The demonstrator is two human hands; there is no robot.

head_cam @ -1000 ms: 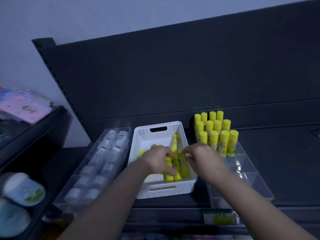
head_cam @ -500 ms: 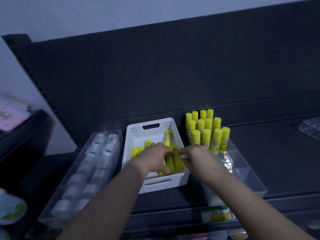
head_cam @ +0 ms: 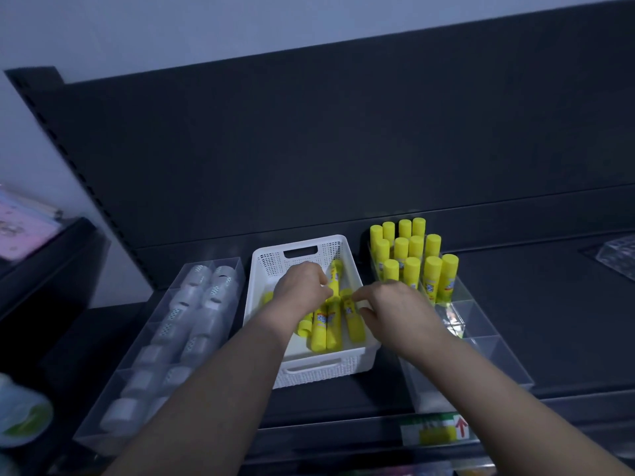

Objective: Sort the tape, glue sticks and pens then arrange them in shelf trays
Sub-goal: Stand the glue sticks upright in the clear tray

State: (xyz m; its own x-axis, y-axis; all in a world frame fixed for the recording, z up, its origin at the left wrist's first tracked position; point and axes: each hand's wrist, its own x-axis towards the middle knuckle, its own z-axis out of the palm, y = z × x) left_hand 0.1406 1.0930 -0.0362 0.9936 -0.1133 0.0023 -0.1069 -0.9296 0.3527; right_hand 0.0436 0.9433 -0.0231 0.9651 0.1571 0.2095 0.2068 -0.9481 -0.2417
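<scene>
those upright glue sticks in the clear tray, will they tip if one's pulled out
Probably: the upright glue sticks are tall, narrow and closely packed, so neighbours may wobble. They look like rigid plastic, likely light.

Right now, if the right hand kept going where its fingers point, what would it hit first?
Probably the glue sticks lying in the white basket, just ahead of the right hand; it may already touch one.
</scene>
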